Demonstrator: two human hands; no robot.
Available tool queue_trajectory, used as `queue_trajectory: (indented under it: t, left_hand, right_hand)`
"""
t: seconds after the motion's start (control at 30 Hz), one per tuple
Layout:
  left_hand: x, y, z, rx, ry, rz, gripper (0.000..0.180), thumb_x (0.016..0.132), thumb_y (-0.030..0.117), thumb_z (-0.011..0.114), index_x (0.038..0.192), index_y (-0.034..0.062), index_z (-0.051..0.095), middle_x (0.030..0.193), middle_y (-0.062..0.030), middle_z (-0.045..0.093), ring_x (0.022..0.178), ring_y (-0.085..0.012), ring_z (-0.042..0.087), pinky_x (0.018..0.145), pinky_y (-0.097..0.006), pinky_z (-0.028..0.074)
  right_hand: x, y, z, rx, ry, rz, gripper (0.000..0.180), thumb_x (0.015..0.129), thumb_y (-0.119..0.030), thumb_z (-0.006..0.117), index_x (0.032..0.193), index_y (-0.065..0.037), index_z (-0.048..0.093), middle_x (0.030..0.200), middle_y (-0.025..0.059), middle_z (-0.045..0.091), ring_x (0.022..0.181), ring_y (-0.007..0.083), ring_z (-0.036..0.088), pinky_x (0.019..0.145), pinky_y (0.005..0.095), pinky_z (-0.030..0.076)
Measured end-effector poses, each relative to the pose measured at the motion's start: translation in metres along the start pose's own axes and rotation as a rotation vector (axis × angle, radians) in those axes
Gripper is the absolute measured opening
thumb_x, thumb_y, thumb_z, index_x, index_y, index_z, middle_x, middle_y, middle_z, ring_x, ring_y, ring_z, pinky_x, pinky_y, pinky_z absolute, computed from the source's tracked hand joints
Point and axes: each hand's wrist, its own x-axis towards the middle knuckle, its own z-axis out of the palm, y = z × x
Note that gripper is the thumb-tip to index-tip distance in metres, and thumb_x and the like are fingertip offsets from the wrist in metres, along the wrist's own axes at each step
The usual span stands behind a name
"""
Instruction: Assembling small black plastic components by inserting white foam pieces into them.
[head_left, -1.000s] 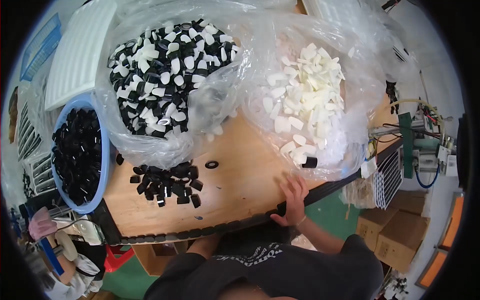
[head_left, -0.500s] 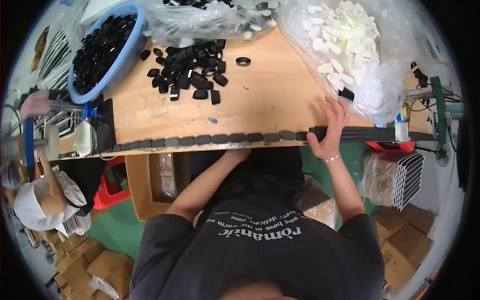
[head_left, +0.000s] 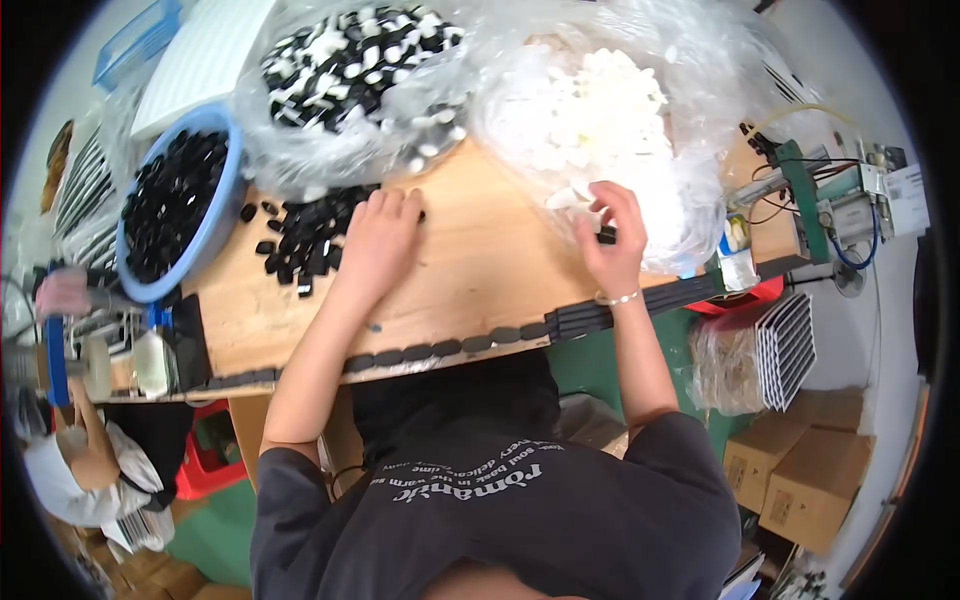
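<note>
My left hand rests at the right side of a pile of black caps. Its fingers reach out over the pieces, and the thumb is hidden. A small dark piece lies just right of its fingertips. My right hand, with a bracelet at the wrist, is curled at the near edge of a clear plastic bag of white pieces. A black cap shows between its thumb and palm. White pieces lie against its thumb and fingertips.
A blue basin of black caps stands left of the pile. Behind, another bag holds mixed black and white pieces. Dark pads line the table's front edge. Bench devices flank both ends. Another person sits at left.
My left hand has come up from below the table edge onto the black pile. My right hand has curled around the black cap by the bag. The view has shifted, showing more of the far bags.
</note>
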Motion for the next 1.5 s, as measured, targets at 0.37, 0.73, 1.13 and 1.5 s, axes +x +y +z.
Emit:
queue_trajectory:
  t: [0.37, 0.73, 1.13, 1.5]
  left_hand:
    - [0.023, -0.018, 0.023, -0.316, -0.018, -0.026, 0.021, 0.072, 0.004, 0.069, 0.089, 0.0016, 0.058, 0.081, -0.0145, 0.06, 0.081, -0.0341, 0.059, 0.074, -0.041, 0.046]
    - [0.018, -0.023, 0.015, -0.805, 0.16, -0.295, 0.027, 0.07, 0.002, 0.076, 0.095, 0.0021, 0.065, 0.069, -0.0043, 0.054, 0.059, -0.0137, 0.051, 0.055, -0.025, 0.042]
    - [0.016, -0.019, 0.011, -0.768, 0.212, -0.253, 0.026, 0.071, 0.001, 0.075, 0.095, 0.0012, 0.065, 0.071, -0.0072, 0.055, 0.061, -0.0181, 0.052, 0.056, -0.028, 0.043]
    - [0.016, -0.019, 0.012, -0.853, 0.154, -0.315, 0.025, 0.069, 0.001, 0.076, 0.093, 0.0005, 0.066, 0.067, -0.0058, 0.054, 0.058, -0.0161, 0.052, 0.055, -0.026, 0.043]
  right_hand:
    - [0.068, 0.089, 0.03, -0.702, -0.391, 0.025, 0.016, 0.078, -0.011, 0.063, 0.094, -0.01, 0.066, 0.089, 0.0093, 0.067, 0.074, 0.0312, 0.064, 0.063, 0.0409, 0.053]
    - [0.097, -0.014, 0.081, 0.188, -0.44, 0.015, 0.018, 0.083, -0.003, 0.066, 0.101, -0.005, 0.069, 0.084, 0.0063, 0.064, 0.07, 0.0146, 0.059, 0.059, 0.0226, 0.046]
    - [0.057, -0.029, 0.124, 0.451, -0.533, -0.037, 0.02, 0.075, 0.005, 0.07, 0.093, -0.004, 0.068, 0.084, 0.006, 0.062, 0.069, 0.0157, 0.059, 0.059, 0.0247, 0.048]
    - [0.042, -0.019, 0.131, 0.661, -0.645, 0.43, 0.016, 0.081, 0.004, 0.068, 0.096, 0.0, 0.066, 0.091, 0.0049, 0.063, 0.079, 0.011, 0.061, 0.072, 0.0221, 0.052]
